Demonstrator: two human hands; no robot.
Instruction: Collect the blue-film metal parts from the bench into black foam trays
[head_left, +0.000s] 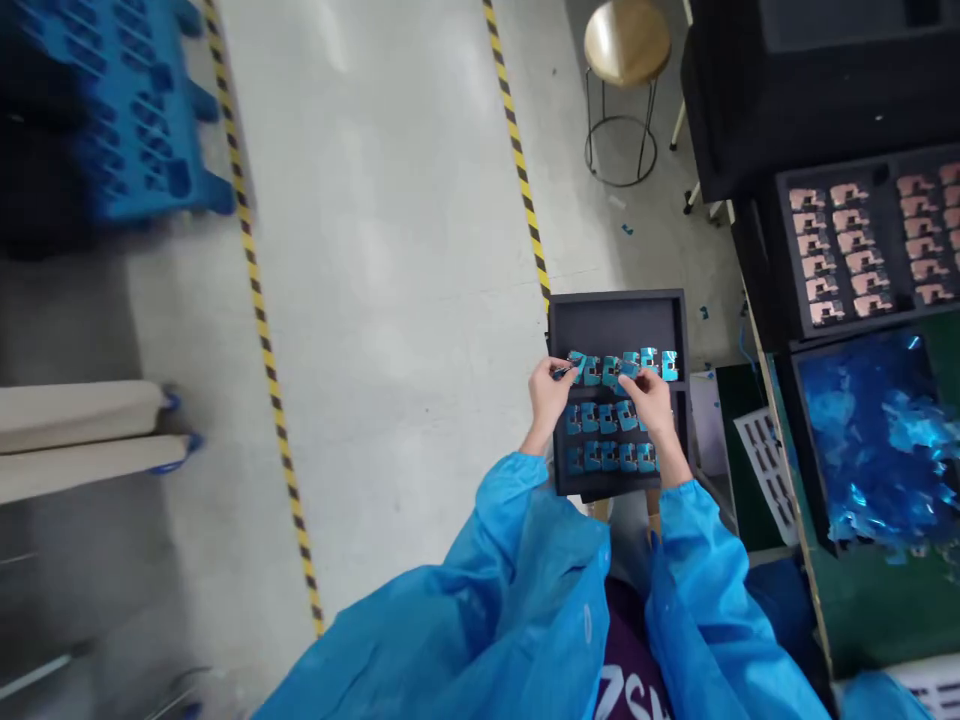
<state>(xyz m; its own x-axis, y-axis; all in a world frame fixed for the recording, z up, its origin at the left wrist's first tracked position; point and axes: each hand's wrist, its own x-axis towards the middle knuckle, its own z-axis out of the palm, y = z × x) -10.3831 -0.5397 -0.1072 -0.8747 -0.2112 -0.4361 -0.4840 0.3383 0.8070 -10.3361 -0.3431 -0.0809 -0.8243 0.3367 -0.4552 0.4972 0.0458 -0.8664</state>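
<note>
A black tray (616, 318) with a divider sits in front of me, holding rows of small blue film-covered parts (608, 458). Over the tray's left side, my left hand (550, 393) is closed in a pinch on a small blue part (577, 364); a thin dark edge shows at its fingers. My right hand (652, 402) pinches another small blue part (628, 371) above the upper row. Its wrist and fingers hide some parts at the tray's right side. Exact details of the held parts are too small to make out.
On the green workbench (862, 620) at right are a tray of copper-coloured parts (851, 250) and a black bin heaped with blue film (870, 420). A round stool (628, 45) stands ahead. Striped floor tape (517, 150) and a blue pallet (142, 110) lie left.
</note>
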